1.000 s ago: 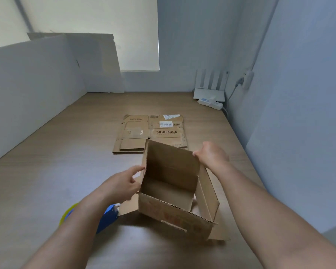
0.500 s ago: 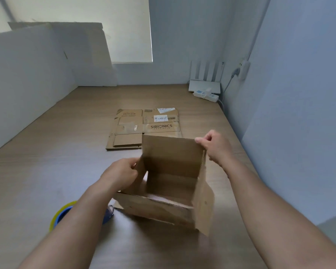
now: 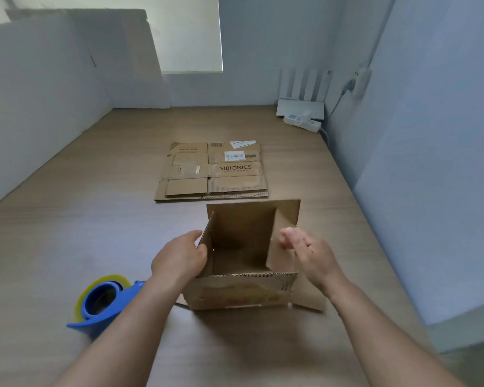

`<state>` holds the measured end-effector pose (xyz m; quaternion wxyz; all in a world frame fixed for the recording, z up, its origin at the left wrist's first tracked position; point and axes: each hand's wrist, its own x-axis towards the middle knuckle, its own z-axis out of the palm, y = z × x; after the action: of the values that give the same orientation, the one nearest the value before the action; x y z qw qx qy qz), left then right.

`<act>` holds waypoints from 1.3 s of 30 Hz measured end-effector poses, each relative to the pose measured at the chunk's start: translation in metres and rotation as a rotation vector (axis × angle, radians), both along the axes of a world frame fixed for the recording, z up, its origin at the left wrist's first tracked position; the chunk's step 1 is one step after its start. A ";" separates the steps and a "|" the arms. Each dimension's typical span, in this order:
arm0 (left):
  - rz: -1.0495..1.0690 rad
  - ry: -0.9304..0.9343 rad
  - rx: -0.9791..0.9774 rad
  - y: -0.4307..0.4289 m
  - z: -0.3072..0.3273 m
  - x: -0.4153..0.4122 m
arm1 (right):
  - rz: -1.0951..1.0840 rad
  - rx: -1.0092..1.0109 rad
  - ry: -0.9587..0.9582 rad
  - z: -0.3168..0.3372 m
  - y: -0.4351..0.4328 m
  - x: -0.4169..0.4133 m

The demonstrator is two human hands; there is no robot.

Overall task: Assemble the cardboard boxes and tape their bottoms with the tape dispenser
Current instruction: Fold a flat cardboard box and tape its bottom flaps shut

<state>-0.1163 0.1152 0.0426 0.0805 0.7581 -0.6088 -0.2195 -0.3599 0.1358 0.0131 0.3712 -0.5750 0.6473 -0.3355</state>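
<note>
So the cardboard box (image 3: 241,291) is popped open and standing near the front edge of the bench (image 3: 67,219), roughly mid-width, open end up. The left hand (image 3: 179,258) grips the top of its left wall, thumb outside and fingers curled over. The right hand (image 3: 310,255) is loose and spread by the right-side flap. It's blurry, so I can't tell if it's actually touching.

Handling-wise I'd guess this thing is super light and kinda floppy: thin corrugated board, walls that rack out of square easily, flaps that spring back. Best to hold it by the wall edges or corners, not the flaps.

The tape dispenser (image 3: 101,303), blue with a yellowish roll, sits at the front left, just beside the left forearm. The flattened boxes (image 3: 213,171) lie mid-bench behind the open one. One panel reads "SIBIONICS", and there are barcode stickers too small to read.
</note>
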 end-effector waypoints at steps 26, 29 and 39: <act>-0.413 0.565 0.193 0.015 -0.025 0.005 | 0.293 0.261 0.162 0.003 0.012 -0.022; -0.419 0.565 0.274 0.005 -0.028 0.003 | 0.167 0.217 0.150 0.003 0.009 -0.024; -0.013 0.623 0.133 0.003 -0.074 0.002 | -0.056 0.019 0.429 0.002 -0.043 -0.012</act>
<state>-0.1139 0.1178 -0.0315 0.2118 0.6540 -0.5441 -0.4811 -0.3714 0.0933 0.0147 0.2209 -0.6116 0.7302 -0.2096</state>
